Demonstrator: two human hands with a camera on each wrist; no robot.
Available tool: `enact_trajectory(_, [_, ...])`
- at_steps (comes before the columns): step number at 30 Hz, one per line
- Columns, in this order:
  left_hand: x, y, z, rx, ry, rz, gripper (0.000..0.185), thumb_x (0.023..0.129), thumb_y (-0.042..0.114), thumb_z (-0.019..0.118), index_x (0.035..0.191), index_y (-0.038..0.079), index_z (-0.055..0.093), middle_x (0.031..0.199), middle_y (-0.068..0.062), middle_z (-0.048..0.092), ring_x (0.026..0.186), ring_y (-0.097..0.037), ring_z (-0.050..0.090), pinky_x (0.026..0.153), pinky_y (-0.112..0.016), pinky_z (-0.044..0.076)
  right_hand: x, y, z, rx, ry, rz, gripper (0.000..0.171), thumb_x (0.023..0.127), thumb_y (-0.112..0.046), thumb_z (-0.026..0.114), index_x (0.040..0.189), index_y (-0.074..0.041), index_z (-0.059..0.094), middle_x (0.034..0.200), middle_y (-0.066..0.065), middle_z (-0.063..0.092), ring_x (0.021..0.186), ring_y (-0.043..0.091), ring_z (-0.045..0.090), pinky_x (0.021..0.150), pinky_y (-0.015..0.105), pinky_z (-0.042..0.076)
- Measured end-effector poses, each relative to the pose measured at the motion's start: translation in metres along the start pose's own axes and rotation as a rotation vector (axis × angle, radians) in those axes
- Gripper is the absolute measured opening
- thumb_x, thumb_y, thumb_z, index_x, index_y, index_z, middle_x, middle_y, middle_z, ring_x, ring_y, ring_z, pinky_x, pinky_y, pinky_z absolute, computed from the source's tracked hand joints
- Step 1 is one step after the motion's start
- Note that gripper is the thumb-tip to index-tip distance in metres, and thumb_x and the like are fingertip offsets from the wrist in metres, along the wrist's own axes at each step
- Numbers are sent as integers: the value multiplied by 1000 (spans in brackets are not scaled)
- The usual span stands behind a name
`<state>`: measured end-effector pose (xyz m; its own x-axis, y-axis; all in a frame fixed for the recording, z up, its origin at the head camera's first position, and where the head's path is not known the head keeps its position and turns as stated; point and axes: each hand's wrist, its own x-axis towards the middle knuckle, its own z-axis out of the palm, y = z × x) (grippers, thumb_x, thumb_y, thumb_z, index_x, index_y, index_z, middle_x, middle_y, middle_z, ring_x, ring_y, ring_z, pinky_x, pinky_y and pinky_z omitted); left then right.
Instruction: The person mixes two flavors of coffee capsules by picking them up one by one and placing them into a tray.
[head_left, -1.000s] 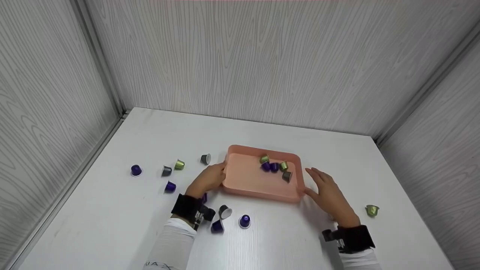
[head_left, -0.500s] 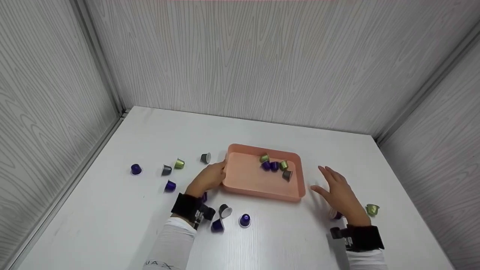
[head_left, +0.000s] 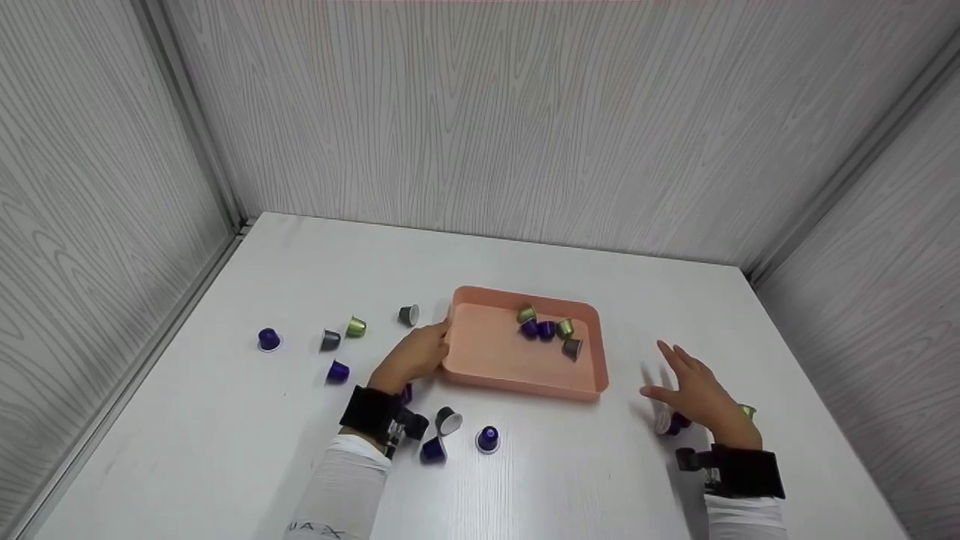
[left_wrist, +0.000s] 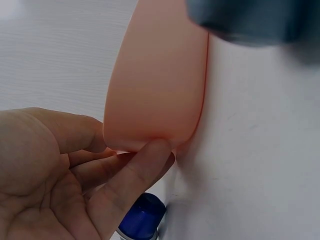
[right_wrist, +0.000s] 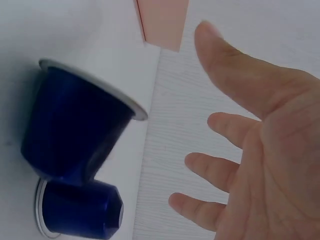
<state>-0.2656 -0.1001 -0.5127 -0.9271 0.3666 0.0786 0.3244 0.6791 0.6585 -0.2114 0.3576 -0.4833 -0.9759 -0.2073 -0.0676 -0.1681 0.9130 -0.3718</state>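
A shallow salmon-pink tray stands on the white table with several coffee capsules inside, among them a green capsule, a purple capsule and a grey capsule. My left hand grips the tray's left end; in the left wrist view, thumb and fingers close on its wall, with a blue-purple capsule just below. Right of the tray, my right hand hovers with fingers spread and touches nothing. Near it lie two purple capsules, a larger-looking capsule and a second capsule in the right wrist view.
Loose capsules lie left of the tray, such as a purple one, a green one and a grey one. In front stands an upright purple capsule. A green capsule is partly behind my right wrist. Wood-grain panels enclose the table.
My right hand has let go of the tray's right end and moved right and slightly toward me, over the purple capsules there. My left hand and the tray stay nearly in place.
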Motion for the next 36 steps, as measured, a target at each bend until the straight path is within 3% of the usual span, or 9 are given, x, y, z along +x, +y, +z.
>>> enact_trajectory(11, [-1,1,0,-11,-17,-42,48,100,11,47,146,-2,42,133,-23,56,125,-34,51,106,-46,38,-11,10,-11,63,-174,161,99,89,-53,65,154,2,14,150,37,22,135,56,22,104,68,26])
enact_trajectory(19, [0,1,0,2,-12,-23,48,99,11,47,145,-3,42,133,-24,56,125,-36,51,106,-46,38,-18,16,-17,11,-201,201,88,90,-48,65,147,9,29,136,38,44,123,54,43,95,63,39])
enact_trajectory(24, [1,0,0,2,-15,-23,48,100,12,47,145,-3,41,134,-24,55,125,-36,50,106,-46,37,-17,18,-17,36,-221,246,75,88,-37,70,137,11,41,126,36,52,94,40,63,78,50,51])
enact_trajectory(27, [0,0,0,-4,-15,-24,48,101,13,47,145,-4,41,134,-24,54,126,-36,50,106,-46,37,-17,19,-17,90,-230,278,66,87,-29,73,132,11,45,122,33,54,83,31,65,71,44,53])
enact_trajectory(36, [1,2,0,-26,-5,-32,42,99,11,48,140,0,51,125,-20,62,112,-31,58,101,-47,42,-16,18,-14,94,-204,264,44,86,-15,69,116,13,54,92,13,69,77,28,68,70,44,54])
